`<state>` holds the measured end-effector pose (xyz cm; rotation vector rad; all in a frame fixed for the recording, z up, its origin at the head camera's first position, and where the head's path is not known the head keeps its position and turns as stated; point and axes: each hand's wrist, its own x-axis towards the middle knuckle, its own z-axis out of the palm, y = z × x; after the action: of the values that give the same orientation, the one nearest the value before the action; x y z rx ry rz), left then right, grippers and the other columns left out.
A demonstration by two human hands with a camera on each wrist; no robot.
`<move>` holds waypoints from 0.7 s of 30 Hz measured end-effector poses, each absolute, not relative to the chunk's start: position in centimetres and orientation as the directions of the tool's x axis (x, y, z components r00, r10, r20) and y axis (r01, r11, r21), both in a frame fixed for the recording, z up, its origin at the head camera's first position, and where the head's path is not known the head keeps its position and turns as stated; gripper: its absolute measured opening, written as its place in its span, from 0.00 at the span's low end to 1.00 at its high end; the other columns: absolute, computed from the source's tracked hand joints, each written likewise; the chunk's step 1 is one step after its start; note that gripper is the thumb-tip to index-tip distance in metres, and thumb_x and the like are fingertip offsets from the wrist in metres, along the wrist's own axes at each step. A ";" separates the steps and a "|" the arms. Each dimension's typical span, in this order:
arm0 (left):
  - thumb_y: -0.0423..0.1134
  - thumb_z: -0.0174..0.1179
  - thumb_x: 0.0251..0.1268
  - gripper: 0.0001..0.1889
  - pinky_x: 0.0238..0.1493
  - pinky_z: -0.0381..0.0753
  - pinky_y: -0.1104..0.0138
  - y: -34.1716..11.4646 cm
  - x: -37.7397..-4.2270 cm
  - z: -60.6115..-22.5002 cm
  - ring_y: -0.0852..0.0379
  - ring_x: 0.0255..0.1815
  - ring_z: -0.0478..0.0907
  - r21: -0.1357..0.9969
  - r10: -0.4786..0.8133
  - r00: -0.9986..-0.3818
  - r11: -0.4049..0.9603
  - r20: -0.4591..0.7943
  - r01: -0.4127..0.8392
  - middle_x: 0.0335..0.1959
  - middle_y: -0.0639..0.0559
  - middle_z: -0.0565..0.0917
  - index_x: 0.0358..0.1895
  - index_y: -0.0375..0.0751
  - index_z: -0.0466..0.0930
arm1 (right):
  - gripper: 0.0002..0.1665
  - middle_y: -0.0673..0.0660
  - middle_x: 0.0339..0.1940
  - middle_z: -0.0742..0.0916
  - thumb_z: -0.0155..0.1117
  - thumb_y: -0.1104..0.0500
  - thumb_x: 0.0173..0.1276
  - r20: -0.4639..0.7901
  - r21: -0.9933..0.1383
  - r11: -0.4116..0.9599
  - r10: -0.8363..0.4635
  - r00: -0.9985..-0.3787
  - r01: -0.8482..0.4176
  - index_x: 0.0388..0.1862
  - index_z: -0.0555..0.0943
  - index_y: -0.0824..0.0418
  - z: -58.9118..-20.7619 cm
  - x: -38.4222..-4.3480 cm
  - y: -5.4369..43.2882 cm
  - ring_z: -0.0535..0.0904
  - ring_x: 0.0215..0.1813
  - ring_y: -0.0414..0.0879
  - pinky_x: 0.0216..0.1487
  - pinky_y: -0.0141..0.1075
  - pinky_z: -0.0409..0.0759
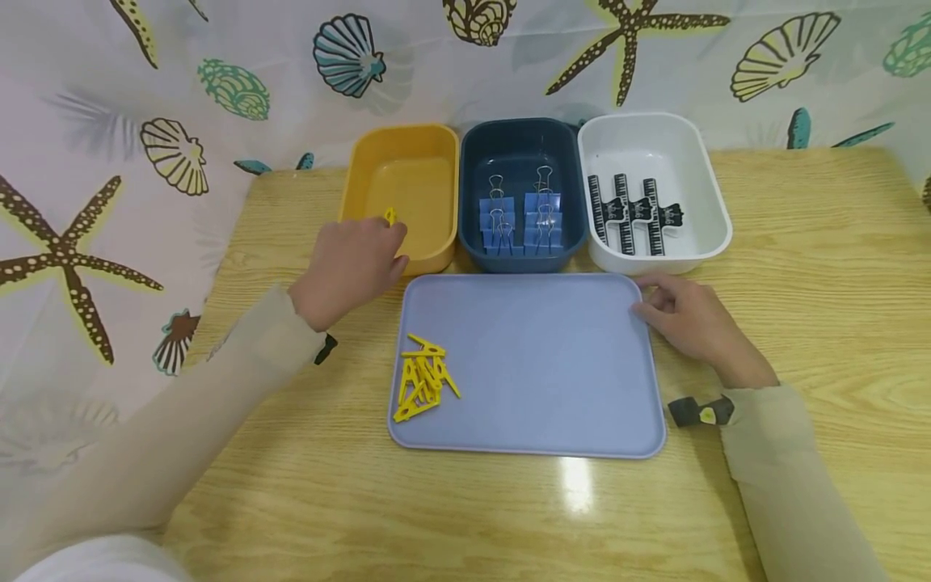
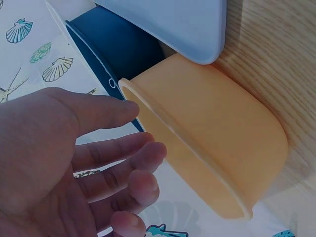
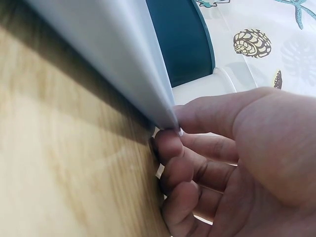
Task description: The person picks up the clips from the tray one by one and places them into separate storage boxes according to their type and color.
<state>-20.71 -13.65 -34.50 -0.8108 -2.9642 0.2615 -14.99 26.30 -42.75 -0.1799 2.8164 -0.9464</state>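
My left hand (image 1: 356,263) is over the near left rim of the yellow bin (image 1: 435,252). In the left wrist view its fingers (image 2: 143,190) are loosely bent and apart from the thumb, with nothing between them. Just past the knuckles, a yellow clothespin (image 1: 390,216) shows in the bin area, partly hidden by the hand. My right hand (image 1: 691,319) pinches the far right corner of the pale blue tray (image 1: 545,364), thumb on the rim and a fingertip below. Several yellow clothespins (image 1: 422,380) lie in a pile at the tray's left side.
A dark blue bin (image 1: 524,263) holds several blue binder clips (image 1: 541,222). Beside it, a white bin (image 1: 698,194) holds black-and-white piano-key-patterned clips (image 1: 624,214). The three bins stand side by side behind the tray on the wooden table (image 1: 822,283), against a shell-printed cloth (image 1: 436,81).
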 end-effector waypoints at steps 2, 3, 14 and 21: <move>0.43 0.58 0.65 0.11 0.13 0.61 0.65 -13.7 -20.4 -34.5 0.52 0.14 0.66 -0.186 0.521 -0.853 0.841 0.023 0.508 0.18 0.48 0.72 0.32 0.38 0.74 | 0.21 0.61 0.34 0.87 0.60 0.57 0.68 -0.120 -0.608 0.792 -0.165 -0.979 -0.059 0.57 0.76 0.65 -42.7 -15.0 26.3 0.76 0.30 0.41 0.36 0.33 0.71; 0.43 0.59 0.65 0.11 0.13 0.62 0.65 -13.7 -20.3 -34.5 0.52 0.13 0.66 -0.186 0.528 -0.849 0.837 0.031 0.514 0.18 0.48 0.72 0.32 0.38 0.74 | 0.21 0.61 0.34 0.87 0.60 0.57 0.68 -0.122 -0.608 0.792 -0.164 -0.979 -0.057 0.57 0.76 0.65 -42.7 -15.0 26.3 0.76 0.30 0.41 0.36 0.33 0.71; 0.44 0.59 0.64 0.12 0.12 0.62 0.65 -14.0 -19.0 -34.5 0.53 0.12 0.65 -0.162 0.589 -0.804 0.804 0.080 0.572 0.17 0.48 0.71 0.31 0.38 0.75 | 0.21 0.61 0.35 0.88 0.60 0.57 0.68 -0.134 -0.607 0.793 -0.159 -0.978 -0.046 0.58 0.76 0.64 -42.8 -14.9 26.3 0.76 0.31 0.42 0.37 0.34 0.71; 0.47 0.59 0.65 0.12 0.14 0.64 0.66 -13.9 -18.3 -34.3 0.53 0.15 0.68 -0.158 0.572 -0.820 0.810 -0.005 0.565 0.22 0.49 0.74 0.37 0.40 0.77 | 0.21 0.61 0.34 0.87 0.60 0.57 0.68 -0.132 -0.610 0.791 -0.160 -0.978 -0.047 0.58 0.76 0.64 -42.7 -14.9 26.3 0.76 0.30 0.42 0.36 0.34 0.70</move>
<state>-18.34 -13.88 -34.27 -0.9267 -2.9478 0.2375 -14.89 26.32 -42.69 -0.1638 2.8042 -0.9474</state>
